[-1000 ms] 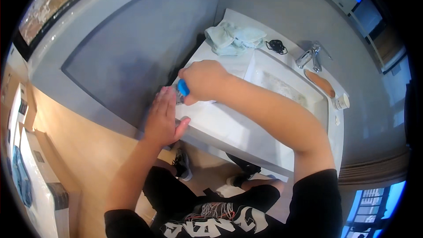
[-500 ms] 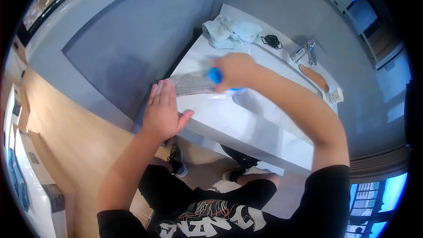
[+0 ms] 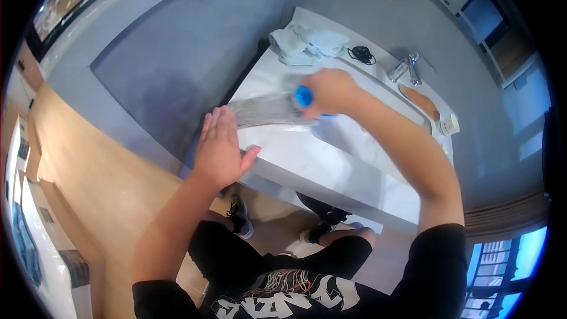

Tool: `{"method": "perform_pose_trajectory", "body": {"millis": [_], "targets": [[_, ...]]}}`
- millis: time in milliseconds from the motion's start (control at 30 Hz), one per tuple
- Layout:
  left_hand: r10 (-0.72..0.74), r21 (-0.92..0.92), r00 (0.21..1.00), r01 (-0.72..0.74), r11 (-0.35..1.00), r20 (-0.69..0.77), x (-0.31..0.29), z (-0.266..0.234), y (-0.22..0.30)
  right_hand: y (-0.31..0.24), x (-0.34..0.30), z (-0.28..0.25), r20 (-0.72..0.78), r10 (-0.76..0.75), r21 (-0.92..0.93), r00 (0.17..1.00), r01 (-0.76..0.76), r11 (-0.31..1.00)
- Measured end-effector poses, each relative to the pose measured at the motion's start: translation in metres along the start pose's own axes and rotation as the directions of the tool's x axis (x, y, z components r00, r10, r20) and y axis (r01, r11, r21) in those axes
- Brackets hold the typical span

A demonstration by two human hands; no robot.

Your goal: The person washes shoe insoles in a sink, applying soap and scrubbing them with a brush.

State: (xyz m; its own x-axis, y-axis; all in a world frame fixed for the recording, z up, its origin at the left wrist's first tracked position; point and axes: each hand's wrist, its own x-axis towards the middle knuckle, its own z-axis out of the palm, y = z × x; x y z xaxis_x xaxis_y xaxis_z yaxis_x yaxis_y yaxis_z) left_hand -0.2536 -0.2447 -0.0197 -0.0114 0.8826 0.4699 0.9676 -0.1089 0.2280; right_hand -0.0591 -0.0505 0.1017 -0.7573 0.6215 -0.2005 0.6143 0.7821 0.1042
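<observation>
A flat, wet-looking grey strip with streaks along its length (image 3: 266, 110) lies on the white counter (image 3: 277, 142). My left hand (image 3: 217, 147) rests on its left end, fingers stretched out flat and thumb apart. Toward the strip's other end, my right hand (image 3: 333, 91) is closed around a blue brush (image 3: 303, 96). Only the blue ends of the brush show on either side of my fist; its underside is mostly hidden and a little blurred.
Behind my right hand lie a crumpled pale cloth (image 3: 310, 44) and a coiled black cord (image 3: 361, 55). Along the back edge are a chrome faucet (image 3: 407, 70), a brown insole (image 3: 419, 101) and a paper cup (image 3: 449, 124). A grey wall (image 3: 195, 41) borders the counter's left side.
My right hand has moved to the right with the brush, away from my left hand, uncovering more of the grey strip. My left hand stays on the strip's left end.
</observation>
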Motion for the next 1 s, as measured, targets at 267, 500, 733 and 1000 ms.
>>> {"method": "perform_pose_trajectory", "body": {"millis": [267,500,733,1000], "targets": [[0.028,0.061,0.999,-0.027,0.998,-0.020,-0.007,0.000,-0.006,0.007,-0.003,0.011,-0.055,0.027,0.142,0.998,-0.019,0.990],[0.055,0.097,0.998,-0.055,0.994,0.001,-0.008,0.009,-0.012,-0.062,0.034,-0.004,-0.156,-0.062,0.086,0.986,0.076,0.993],[0.025,0.116,1.000,-0.027,0.993,0.016,0.001,-0.001,0.002,0.024,-0.010,0.020,-0.073,0.076,0.099,0.994,-0.069,0.993],[-0.009,0.117,0.999,0.004,0.993,0.044,-0.001,-0.006,0.001,-0.026,0.002,0.009,-0.112,-0.030,0.083,0.993,0.040,0.996]]}}
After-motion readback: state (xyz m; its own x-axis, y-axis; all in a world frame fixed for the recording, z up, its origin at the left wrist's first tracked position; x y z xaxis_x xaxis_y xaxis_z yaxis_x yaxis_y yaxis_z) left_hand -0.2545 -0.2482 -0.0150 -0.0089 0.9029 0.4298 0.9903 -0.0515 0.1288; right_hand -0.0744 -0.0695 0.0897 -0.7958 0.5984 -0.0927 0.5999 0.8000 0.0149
